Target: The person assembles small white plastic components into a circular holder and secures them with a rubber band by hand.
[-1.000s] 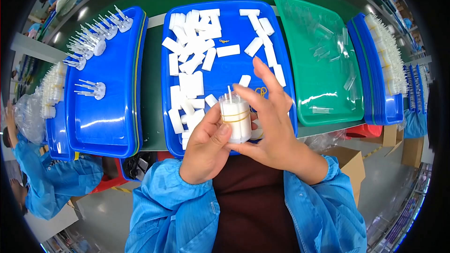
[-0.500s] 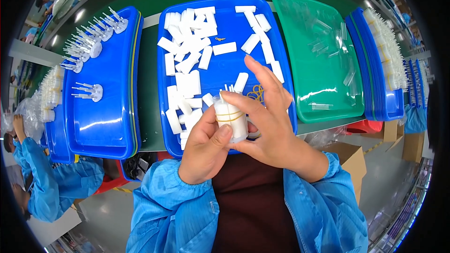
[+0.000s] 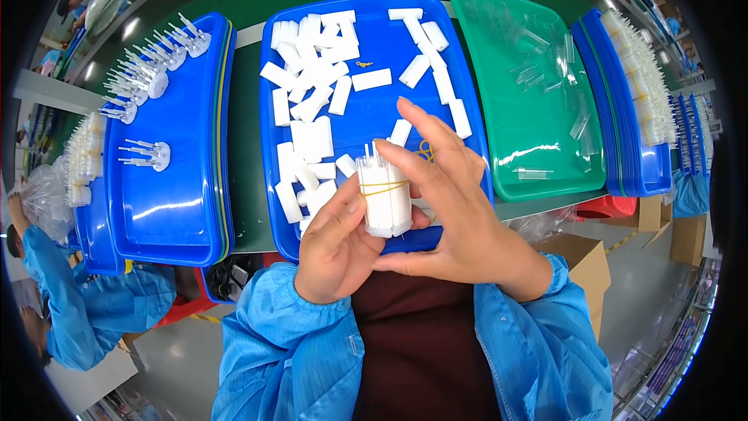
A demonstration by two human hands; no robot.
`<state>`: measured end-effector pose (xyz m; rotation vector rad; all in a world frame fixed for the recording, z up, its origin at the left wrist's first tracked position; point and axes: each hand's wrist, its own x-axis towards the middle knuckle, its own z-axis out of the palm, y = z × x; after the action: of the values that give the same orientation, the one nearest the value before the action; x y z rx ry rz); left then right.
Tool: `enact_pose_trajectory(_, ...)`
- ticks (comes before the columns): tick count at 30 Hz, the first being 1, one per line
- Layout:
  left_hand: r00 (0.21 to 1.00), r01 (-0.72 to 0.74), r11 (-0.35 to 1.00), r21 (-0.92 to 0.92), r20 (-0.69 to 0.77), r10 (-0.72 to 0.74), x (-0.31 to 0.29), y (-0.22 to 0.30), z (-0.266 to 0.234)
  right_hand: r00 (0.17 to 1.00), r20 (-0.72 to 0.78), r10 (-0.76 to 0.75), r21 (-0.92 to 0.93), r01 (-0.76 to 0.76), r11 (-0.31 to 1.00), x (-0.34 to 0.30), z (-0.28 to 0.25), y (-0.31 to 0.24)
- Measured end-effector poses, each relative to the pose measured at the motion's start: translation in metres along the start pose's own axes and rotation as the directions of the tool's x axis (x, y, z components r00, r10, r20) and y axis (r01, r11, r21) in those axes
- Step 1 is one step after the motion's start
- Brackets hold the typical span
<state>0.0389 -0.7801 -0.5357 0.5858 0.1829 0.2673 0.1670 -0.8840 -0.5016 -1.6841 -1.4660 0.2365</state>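
My left hand (image 3: 331, 253) is closed around a white cylindrical bundle (image 3: 378, 214), its thumb in front and fingertips showing at the far side. The bundle stands nearly upright, with thin pins at its top and a flat disc at its base. A yellow rubber band (image 3: 382, 186) circles its upper part. My right hand (image 3: 467, 214) is spread beside it: the index fingertip is at the top by the pins, the thumb stretches below the base. Behind lies a blue tray (image 3: 374, 121) with many white foam-like blocks (image 3: 312, 136) and a few loose rubber bands (image 3: 425, 150).
To the left, a stack of blue trays (image 3: 167, 214) carries white pinned discs (image 3: 156, 156). A green tray (image 3: 545, 140) with clear plastic pieces (image 3: 534, 175) sits right, beside stacked blue trays bearing finished-looking bundles (image 3: 643, 86). A co-worker's blue sleeve (image 3: 70, 296) shows at far left.
The bundle has turned in my left hand, and its two visible band lines now meet closer together. My right thumb has come away from the base.
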Motion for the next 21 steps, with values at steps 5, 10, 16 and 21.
enact_pose_trajectory(5,0.994,-0.022,1.000,0.001,0.106,0.022,0.002,-0.004,-0.013,0.999,0.040,0.001,-0.109,0.004,0.994,-0.001,-0.001,0.005)
enact_pose_trajectory(10,0.997,-0.014,1.000,0.026,0.071,0.012,0.002,-0.004,-0.011,0.999,0.038,0.000,-0.078,0.003,0.997,-0.001,0.003,0.006)
enact_pose_trajectory(16,0.997,-0.067,0.988,0.139,-0.021,0.070,-0.002,-0.003,0.002,1.000,0.029,-0.003,-0.035,0.005,0.999,-0.003,0.009,0.004)
enact_pose_trajectory(21,0.999,-0.035,0.992,0.121,0.033,0.032,-0.003,-0.005,-0.007,0.995,0.094,0.043,0.010,-0.044,0.999,-0.003,0.006,0.003)
